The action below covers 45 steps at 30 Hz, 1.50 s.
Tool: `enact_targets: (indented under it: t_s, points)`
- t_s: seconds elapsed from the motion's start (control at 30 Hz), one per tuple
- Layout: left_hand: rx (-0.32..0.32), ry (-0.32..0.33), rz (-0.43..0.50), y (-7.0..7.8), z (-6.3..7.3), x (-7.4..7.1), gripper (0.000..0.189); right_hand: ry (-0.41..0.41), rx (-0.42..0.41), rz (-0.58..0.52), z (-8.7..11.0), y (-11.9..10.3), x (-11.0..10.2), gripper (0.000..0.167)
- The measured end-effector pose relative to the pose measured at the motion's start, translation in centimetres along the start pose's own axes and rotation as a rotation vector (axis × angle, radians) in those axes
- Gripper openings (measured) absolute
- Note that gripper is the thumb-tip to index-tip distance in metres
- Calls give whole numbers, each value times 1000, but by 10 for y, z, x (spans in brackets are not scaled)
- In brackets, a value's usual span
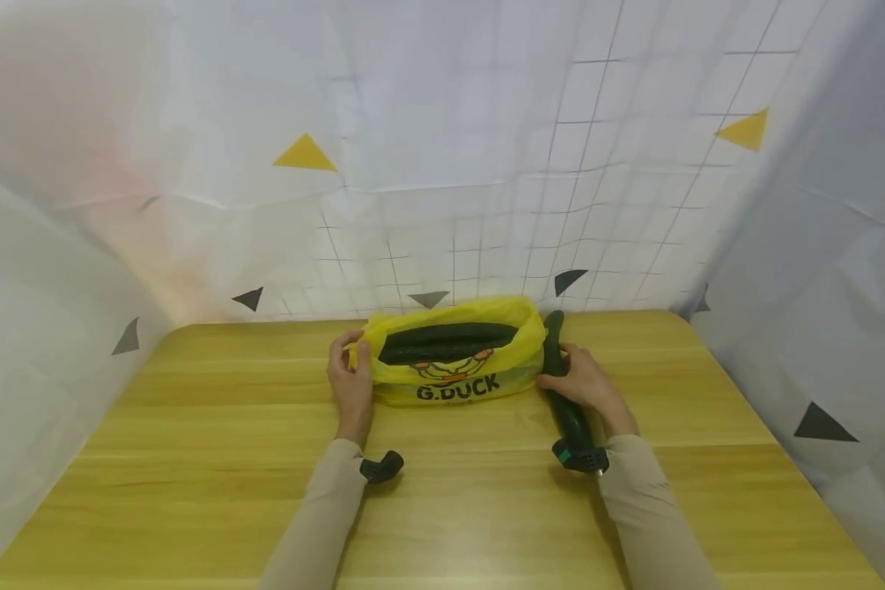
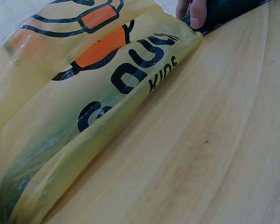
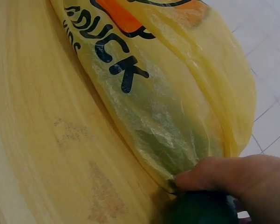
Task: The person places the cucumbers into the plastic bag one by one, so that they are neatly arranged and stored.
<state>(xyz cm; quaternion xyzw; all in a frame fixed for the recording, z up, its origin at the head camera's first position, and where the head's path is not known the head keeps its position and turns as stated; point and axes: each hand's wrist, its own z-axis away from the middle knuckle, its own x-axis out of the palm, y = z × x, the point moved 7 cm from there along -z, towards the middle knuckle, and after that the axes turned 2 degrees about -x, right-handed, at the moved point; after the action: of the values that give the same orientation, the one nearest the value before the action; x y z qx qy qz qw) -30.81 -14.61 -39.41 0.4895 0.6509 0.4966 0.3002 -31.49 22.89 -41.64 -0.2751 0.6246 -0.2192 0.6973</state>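
Observation:
A yellow plastic bag [image 1: 501,369] printed "G.DUCK" lies with its mouth open on the table. Two dark green cucumbers [image 1: 442,342] show lengthwise inside it. My left hand [image 1: 351,385] grips the bag's left end at the rim, thumb in front. Another dark cucumber [image 1: 571,422] lies along the bag's right end, partly under my right wrist. My right hand [image 1: 586,381] holds this one across its middle. Its thumb [image 3: 209,175] reaches over the cucumber to the bag's corner, also visible in the left wrist view. The left hand is outside both wrist views.
The wooden table [image 1: 214,459] carries the bag near its back edge. Behind it hangs a pale sheet [image 1: 428,131] with grid lines and triangles, and similar sheets close off both sides. A wrist camera [image 1: 382,467] sits at the left cuff.

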Motion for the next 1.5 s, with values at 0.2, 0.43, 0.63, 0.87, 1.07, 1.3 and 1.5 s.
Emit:
enact_targets:
  t_s: [0.2,0.43,0.63,0.87,1.07,1.3,1.5]
  points:
    - [-6,-1,11,-2,0,-1,30,30,12,-2,-2,2,-1,83]
    - [-6,7,-1,0,1,-2,29,36,37,-36,-3,5,-3,77]
    - [-4,3,-2,0,2,-1,28,29,67,-105,-1,10,-3,79]
    - [-8,-2,-4,-1,1,-1,28,70,93,-232,1,13,-10,71]
    - [27,4,-2,1,1,-1,27,143,107,-297,4,13,-21,69]
    - [97,9,-5,6,1,-1,27,185,75,-326,8,9,-30,70]
    - [80,2,-5,5,1,-1,28,274,30,-358,12,3,-44,72]
